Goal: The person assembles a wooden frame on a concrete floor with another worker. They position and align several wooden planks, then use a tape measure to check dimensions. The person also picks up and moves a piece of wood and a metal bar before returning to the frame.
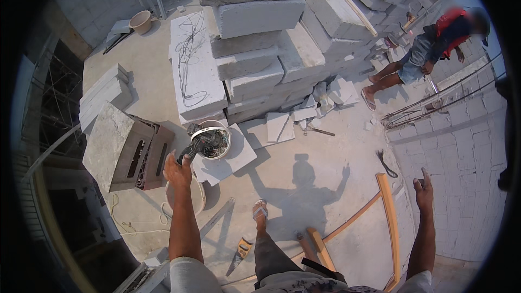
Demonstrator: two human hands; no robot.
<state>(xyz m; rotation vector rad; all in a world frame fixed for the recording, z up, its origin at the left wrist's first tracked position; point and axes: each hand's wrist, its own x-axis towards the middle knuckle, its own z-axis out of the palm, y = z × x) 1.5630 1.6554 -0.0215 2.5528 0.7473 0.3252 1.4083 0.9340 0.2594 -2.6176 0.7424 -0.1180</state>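
My left hand [177, 172] is at the rim of a white bucket [228, 142], closed on one end of a limp black bundle [188, 152]. I cannot make out what kind of thing the bundle is; it hangs over the bucket's near-left side. Small metal pieces, perhaps nails, lie inside the bucket, which stands on a pale block slab [239, 158]. Out to the right, my right hand [424, 194] is raised, holding nothing, with fingers apart, in front of a block wall [450, 157].
Stacked blocks [252, 19] rise ahead. A crate [154, 157] stands at the left. A handsaw [239, 256], timber strips [388, 217] and a hammer [320, 131] lie on the floor. Another person [429, 49] in red and blue is at the far right.
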